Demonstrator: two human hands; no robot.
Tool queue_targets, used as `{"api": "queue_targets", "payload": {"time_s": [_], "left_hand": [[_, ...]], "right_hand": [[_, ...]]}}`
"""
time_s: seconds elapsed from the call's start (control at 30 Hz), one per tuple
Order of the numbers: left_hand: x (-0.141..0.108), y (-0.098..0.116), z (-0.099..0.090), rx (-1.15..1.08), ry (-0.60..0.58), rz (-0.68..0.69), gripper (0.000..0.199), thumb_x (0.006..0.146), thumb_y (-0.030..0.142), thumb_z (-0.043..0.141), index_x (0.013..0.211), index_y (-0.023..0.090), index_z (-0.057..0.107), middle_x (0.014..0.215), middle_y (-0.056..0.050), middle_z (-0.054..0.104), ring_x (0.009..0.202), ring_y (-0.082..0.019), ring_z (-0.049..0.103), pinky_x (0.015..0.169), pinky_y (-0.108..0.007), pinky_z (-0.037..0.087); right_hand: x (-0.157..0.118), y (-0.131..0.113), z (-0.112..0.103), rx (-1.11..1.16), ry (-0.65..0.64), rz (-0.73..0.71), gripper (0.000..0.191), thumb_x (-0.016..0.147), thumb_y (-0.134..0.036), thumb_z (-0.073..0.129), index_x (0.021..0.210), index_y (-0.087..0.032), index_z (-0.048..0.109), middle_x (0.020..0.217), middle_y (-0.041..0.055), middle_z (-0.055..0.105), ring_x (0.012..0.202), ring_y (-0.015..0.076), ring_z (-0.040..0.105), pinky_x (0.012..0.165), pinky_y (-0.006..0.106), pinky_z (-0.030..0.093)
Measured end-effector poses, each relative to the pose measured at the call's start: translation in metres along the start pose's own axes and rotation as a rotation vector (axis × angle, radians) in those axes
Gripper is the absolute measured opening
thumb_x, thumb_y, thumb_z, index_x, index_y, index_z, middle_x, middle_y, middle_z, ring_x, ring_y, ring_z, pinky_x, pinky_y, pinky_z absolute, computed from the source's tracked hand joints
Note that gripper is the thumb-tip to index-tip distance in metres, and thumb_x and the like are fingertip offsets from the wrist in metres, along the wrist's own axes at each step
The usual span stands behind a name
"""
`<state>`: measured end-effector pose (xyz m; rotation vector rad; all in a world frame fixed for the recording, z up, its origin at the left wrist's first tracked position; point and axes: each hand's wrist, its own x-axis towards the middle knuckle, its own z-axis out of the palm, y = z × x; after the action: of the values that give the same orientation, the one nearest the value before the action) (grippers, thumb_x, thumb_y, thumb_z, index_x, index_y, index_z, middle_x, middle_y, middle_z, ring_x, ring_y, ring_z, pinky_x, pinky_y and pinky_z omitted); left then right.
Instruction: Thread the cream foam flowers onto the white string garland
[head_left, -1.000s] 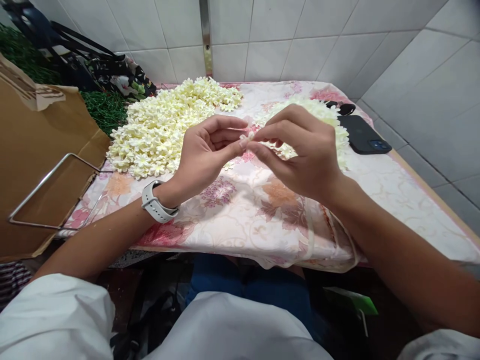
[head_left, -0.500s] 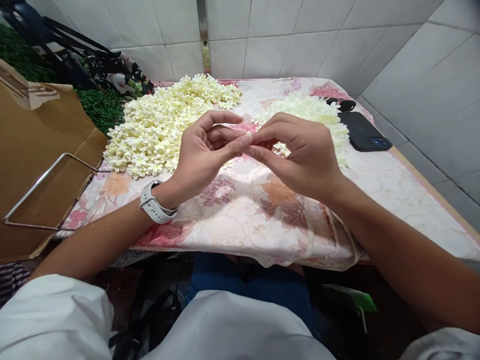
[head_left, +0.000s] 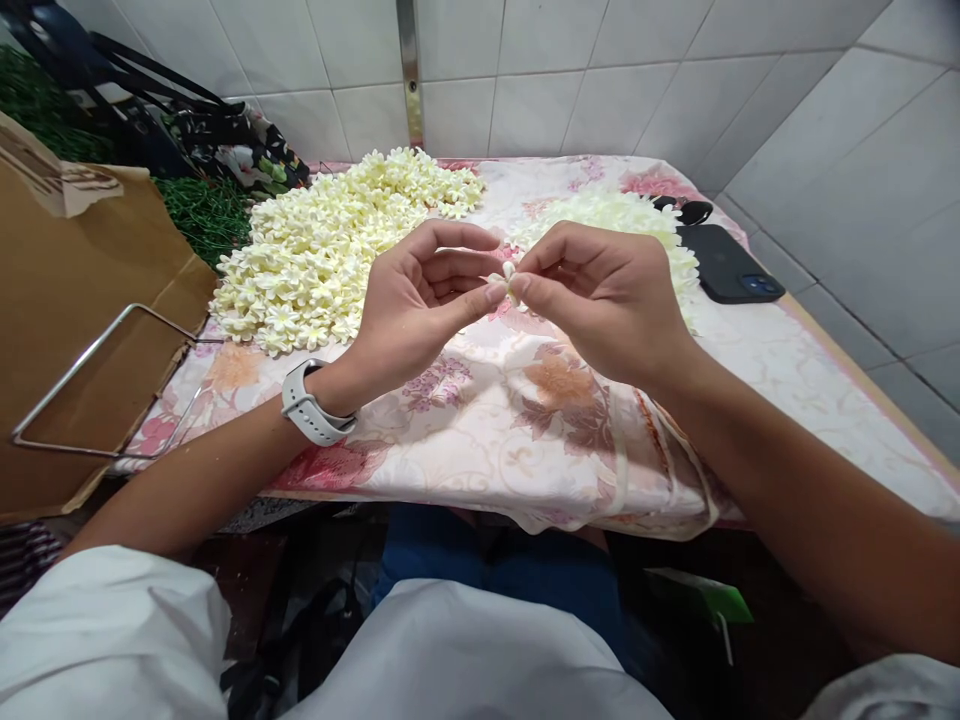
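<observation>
My left hand [head_left: 416,300] and my right hand [head_left: 600,295] meet above the table, fingertips together, pinching one small cream artificial flower [head_left: 506,278] between them. A white watch sits on my left wrist [head_left: 311,405]. Behind my left hand lies a large heap of cream flowers [head_left: 322,245]. A second, paler pile of flowers [head_left: 600,212] lies behind my right hand, partly hidden by it. Both piles rest on a table with a pink floral cloth [head_left: 525,420].
A dark phone [head_left: 727,262] and a small black object [head_left: 686,210] lie at the back right. A brown cardboard box with a metal wire frame [head_left: 82,370] stands at the left. Green stems [head_left: 202,210] and a dark bag [head_left: 180,130] sit against the tiled wall.
My fingertips have shifted slightly around the small flower, which shows more between them now. My right hand moved a little down and its fingers curled in.
</observation>
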<state>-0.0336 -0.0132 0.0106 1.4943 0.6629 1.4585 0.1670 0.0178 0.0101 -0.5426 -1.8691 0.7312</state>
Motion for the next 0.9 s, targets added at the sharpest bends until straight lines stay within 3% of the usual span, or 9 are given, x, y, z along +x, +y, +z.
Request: {"api": "queue_targets", "payload": {"time_s": [0.23, 0.53, 0.8, 0.9], "left_hand": [[0.0005, 0.0012, -0.0015, 0.033, -0.024, 0.016, 0.04, 0.075, 0.021, 0.102, 0.105, 0.021, 0.075, 0.092, 0.003, 0.085, 0.087, -0.008, 0.083, 0.079, -0.016, 0.069], [0.003, 0.0005, -0.0031, 0.042, 0.027, -0.016, 0.048, 0.07, 0.032, 0.106, 0.104, 0.02, 0.074, 0.092, 0.002, 0.084, 0.09, -0.012, 0.084, 0.079, -0.018, 0.071], [-0.0004, 0.0012, 0.0025, -0.015, 0.023, -0.132, 0.056, 0.065, 0.034, 0.108, 0.104, 0.019, 0.07, 0.084, 0.005, 0.078, 0.079, -0.008, 0.079, 0.075, -0.017, 0.07], [0.0002, -0.0003, 0.0015, -0.035, 0.015, -0.128, 0.057, 0.064, 0.038, 0.109, 0.101, 0.02, 0.07, 0.082, 0.005, 0.077, 0.074, -0.009, 0.078, 0.074, -0.02, 0.07]], "right_hand": [[0.0016, 0.0041, 0.0013, 0.025, -0.007, 0.057, 0.038, 0.105, -0.053, 0.07, 0.081, -0.026, 0.057, 0.073, -0.0026, 0.056, 0.064, 0.0143, 0.05, 0.062, 0.033, 0.044], [0.0065, 0.0058, -0.0057, 0.023, 0.122, 0.032, 0.037, 0.102, -0.048, 0.077, 0.079, -0.026, 0.058, 0.07, -0.0022, 0.057, 0.059, 0.0148, 0.049, 0.057, 0.035, 0.038], [0.0014, -0.0015, 0.0021, -0.083, 0.064, -0.062, 0.043, 0.105, -0.065, 0.068, 0.088, -0.026, 0.059, 0.081, -0.0005, 0.061, 0.071, 0.0147, 0.058, 0.063, 0.033, 0.049], [0.0013, -0.0004, 0.0024, -0.098, 0.108, -0.071, 0.045, 0.104, -0.068, 0.068, 0.089, -0.027, 0.059, 0.08, -0.0013, 0.058, 0.068, 0.0137, 0.056, 0.062, 0.032, 0.048]]}}
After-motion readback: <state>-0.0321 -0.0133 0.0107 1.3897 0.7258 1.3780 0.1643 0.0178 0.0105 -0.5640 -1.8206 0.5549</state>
